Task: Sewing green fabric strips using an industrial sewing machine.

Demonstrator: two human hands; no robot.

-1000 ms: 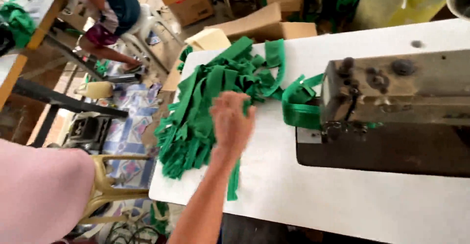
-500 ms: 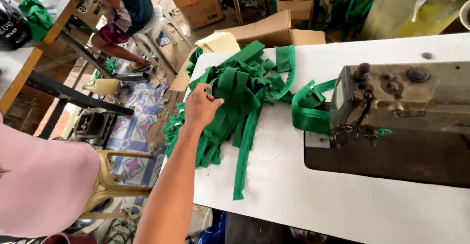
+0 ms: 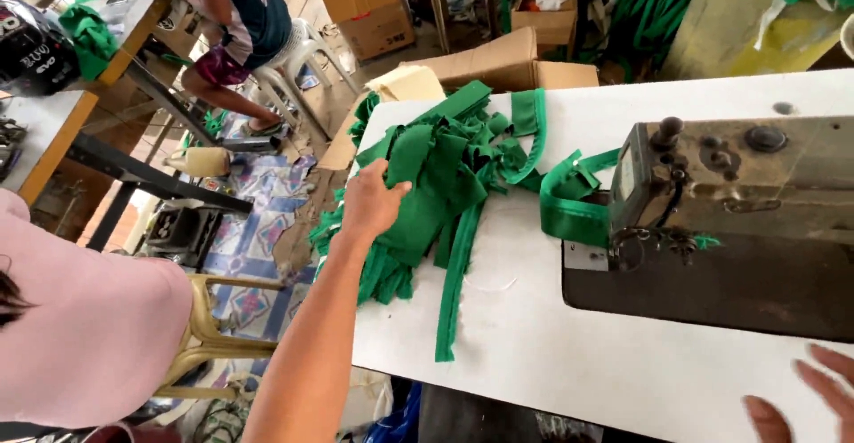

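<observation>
A heap of green fabric strips [image 3: 445, 176] lies on the left part of a white table [image 3: 551, 345], some hanging over its left edge. My left hand [image 3: 369, 201] rests on the heap's left side, fingers curled into the cloth; whether it grips a strip is hard to tell. One long strip [image 3: 454, 292] trails toward the near edge. A folded green band [image 3: 569, 198] runs from the heap to the grey sewing machine [image 3: 738, 185]. Only the fingertips of my right hand [image 3: 805, 398] show at the lower right, spread apart above the table and holding nothing.
Cardboard boxes [image 3: 507, 60] stand behind the table. A yellow plastic stool [image 3: 213, 336] is at the left below. Another person [image 3: 240, 25] sits at a far wooden table [image 3: 116, 60]. More green cloth hangs at the back right.
The view has shifted left and down. My left hand has stayed on the heap's left side, drawing strips toward the edge. My right fingertips have come into view at the lower right.
</observation>
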